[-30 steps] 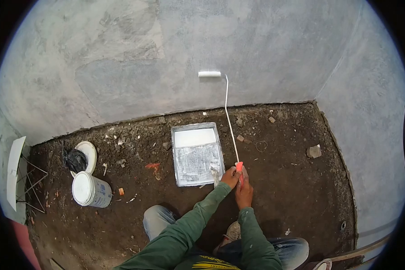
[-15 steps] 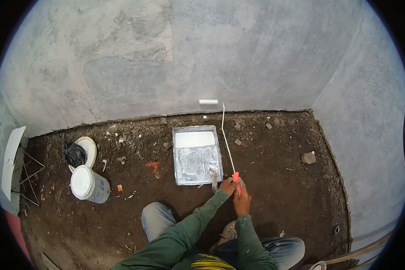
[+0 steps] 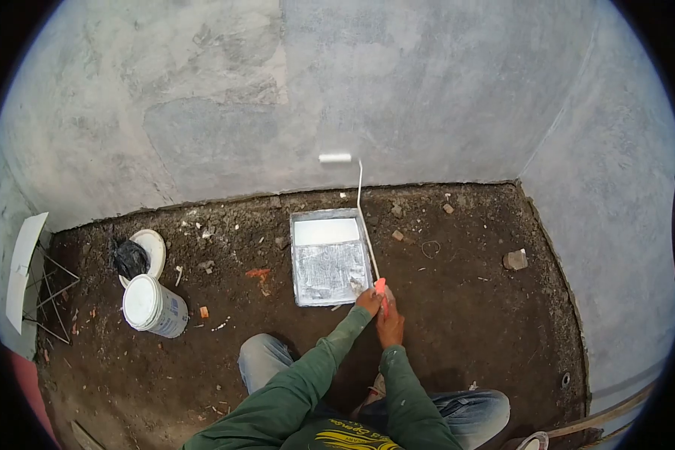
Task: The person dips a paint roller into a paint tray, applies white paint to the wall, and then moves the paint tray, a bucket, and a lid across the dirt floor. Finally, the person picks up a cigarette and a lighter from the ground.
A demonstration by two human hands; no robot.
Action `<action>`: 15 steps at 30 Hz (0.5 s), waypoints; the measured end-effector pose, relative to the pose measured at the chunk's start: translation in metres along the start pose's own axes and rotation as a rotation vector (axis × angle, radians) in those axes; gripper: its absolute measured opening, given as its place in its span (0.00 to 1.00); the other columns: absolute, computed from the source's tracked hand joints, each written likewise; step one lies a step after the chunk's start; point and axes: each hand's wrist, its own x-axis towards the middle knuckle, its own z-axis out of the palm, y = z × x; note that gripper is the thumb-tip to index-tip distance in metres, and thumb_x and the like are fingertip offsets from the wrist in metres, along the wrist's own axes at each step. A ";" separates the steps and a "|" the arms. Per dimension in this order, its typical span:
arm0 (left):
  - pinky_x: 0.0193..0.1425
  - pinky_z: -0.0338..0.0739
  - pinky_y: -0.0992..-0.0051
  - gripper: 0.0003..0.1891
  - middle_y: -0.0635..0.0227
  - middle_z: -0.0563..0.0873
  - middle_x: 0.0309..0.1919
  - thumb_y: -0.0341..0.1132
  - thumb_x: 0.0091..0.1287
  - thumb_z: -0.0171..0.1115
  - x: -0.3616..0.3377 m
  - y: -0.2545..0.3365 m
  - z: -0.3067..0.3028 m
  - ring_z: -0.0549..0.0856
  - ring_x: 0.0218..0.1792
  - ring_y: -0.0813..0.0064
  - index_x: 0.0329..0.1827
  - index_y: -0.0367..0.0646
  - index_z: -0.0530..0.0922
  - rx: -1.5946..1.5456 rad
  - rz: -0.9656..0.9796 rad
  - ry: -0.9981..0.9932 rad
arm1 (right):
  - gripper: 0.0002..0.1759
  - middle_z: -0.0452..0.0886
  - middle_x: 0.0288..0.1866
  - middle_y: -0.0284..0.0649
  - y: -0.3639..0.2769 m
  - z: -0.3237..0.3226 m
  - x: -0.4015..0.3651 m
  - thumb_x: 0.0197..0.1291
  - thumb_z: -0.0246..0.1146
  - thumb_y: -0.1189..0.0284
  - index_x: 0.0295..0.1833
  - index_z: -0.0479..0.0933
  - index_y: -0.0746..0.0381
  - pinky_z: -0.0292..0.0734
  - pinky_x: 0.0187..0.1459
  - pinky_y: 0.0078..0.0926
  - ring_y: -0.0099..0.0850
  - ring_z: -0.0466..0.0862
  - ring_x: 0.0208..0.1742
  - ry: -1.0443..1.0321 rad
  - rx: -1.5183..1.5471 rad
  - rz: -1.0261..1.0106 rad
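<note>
My right hand (image 3: 390, 328) is wrapped round the lower part of the red-orange handle of a paint roller (image 3: 370, 253). My left hand (image 3: 367, 301) closes on the same handle from the left, a little higher up. From the handle a long thin white rod runs forward to a white roller sleeve (image 3: 335, 158), which is against the lower grey wall (image 3: 427, 112). Under the rod's left side lies a paint tray (image 3: 297, 283) with white paint at its far end and a smeared ramp. A paint-smeared tool (image 3: 357, 286) rests on its near right corner, partly hidden by my left hand.
To the left a white bucket (image 3: 171, 316) stands on the dirt floor (image 3: 457, 330), near a round lid (image 3: 155, 251) with a black plastic bag (image 3: 130, 259). A white panel on thin metal legs (image 3: 24, 270) leans farther left. A stone (image 3: 515, 260) lies right.
The roller sleeve has moved left and slightly up along the wall. Both hands have shifted a little left and forward with the handle, and the left hand now covers more of the smeared tool.
</note>
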 end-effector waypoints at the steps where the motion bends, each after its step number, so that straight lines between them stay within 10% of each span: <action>1: 0.44 0.73 0.61 0.19 0.48 0.81 0.34 0.46 0.61 0.54 -0.001 -0.006 0.002 0.81 0.40 0.51 0.38 0.35 0.76 0.051 -0.076 -0.020 | 0.22 0.76 0.45 0.58 0.003 0.002 -0.004 0.59 0.53 0.70 0.60 0.66 0.56 0.72 0.41 0.48 0.57 0.76 0.44 -0.036 -0.014 0.041; 15: 0.41 0.75 0.65 0.19 0.50 0.82 0.32 0.44 0.62 0.55 -0.026 0.017 -0.051 0.83 0.36 0.61 0.41 0.31 0.73 -0.024 -0.011 0.007 | 0.23 0.78 0.38 0.57 -0.025 0.020 -0.006 0.58 0.55 0.71 0.61 0.65 0.56 0.72 0.38 0.49 0.57 0.77 0.39 0.004 0.095 -0.072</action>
